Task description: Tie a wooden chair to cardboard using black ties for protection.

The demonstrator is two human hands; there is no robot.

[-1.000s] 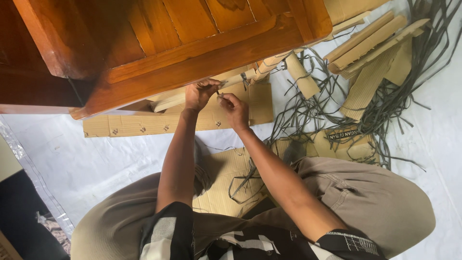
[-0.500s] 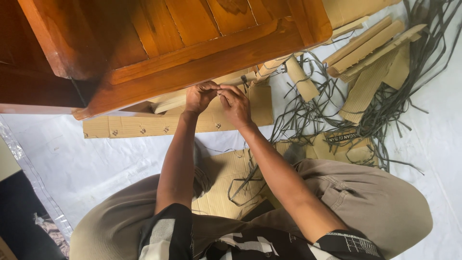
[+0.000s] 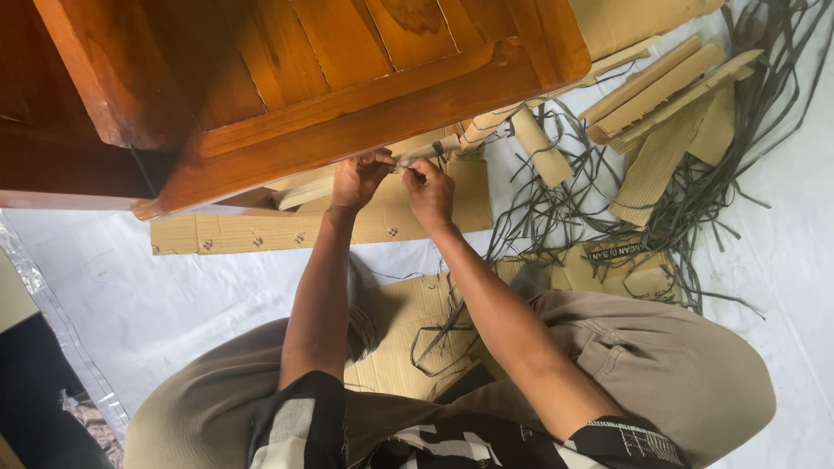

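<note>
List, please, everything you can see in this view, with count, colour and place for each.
wooden furniture piece: one, reddish-brown, top left
flat cardboard strip: one, tan, under the furniture edge
cardboard pieces: several, tan, top right
strapping bands: many, dark grey, loose at right
floor sheet: one, white, beneath everything
cardboard sheet: one, tan, between the knees
left hand: pinching something small at the furniture edge
right hand: fingertips meeting the left's, item too small to tell
</note>
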